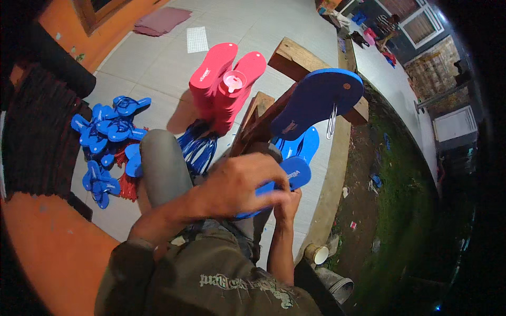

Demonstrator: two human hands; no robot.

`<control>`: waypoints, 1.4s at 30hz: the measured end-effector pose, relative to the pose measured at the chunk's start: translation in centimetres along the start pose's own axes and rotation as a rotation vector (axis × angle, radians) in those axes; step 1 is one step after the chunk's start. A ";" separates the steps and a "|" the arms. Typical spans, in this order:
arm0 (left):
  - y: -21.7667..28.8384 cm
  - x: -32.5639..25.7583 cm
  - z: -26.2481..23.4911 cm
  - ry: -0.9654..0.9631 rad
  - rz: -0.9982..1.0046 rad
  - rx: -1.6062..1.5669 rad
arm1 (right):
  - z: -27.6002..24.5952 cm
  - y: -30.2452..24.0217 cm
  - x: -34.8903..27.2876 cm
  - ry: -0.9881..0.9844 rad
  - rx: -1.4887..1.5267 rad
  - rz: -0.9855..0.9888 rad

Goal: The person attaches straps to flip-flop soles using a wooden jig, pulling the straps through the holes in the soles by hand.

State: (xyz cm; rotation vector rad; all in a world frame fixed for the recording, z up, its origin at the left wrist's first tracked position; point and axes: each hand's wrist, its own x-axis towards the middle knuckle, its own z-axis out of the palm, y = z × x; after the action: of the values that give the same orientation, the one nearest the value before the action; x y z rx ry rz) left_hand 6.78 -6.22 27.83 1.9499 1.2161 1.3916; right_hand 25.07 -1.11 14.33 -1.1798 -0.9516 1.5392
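Observation:
Over my lap, a blue flip-flop sole (297, 171) lies between my hands, partly hidden by them. My right hand (286, 206) grips its near side from the right, its fingers mostly covered. Across the sole reaches my left hand (245, 181), slightly blurred, with thumb and fingers curled together beside the right hand; what they pinch is hidden. Just beyond, another blue sole (316, 100) rests on a wooden stand (295, 58), with a looped metal piece (332, 122) at its edge. Below it are more blue flip-flop pieces (300, 145) on the floor.
Stacked red-pink soles (213, 76) hold a small pink-white container (234, 81). Nearby lie blue straps (200, 150), red straps (127, 184) and a pile of blue flip-flops (108, 129). The tiled floor ends at a ledge (329, 195) on the right; another person (387, 26) is far off.

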 end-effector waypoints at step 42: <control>-10.0 -6.1 2.3 -0.019 -0.539 -0.737 | 6.7 -3.0 -2.0 -0.233 -0.280 -0.221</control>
State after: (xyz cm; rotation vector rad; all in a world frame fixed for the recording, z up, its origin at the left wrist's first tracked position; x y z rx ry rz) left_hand 4.33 -5.98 16.16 1.0346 0.9274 1.2686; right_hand 19.41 -2.51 19.22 -1.0563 -1.4419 1.4156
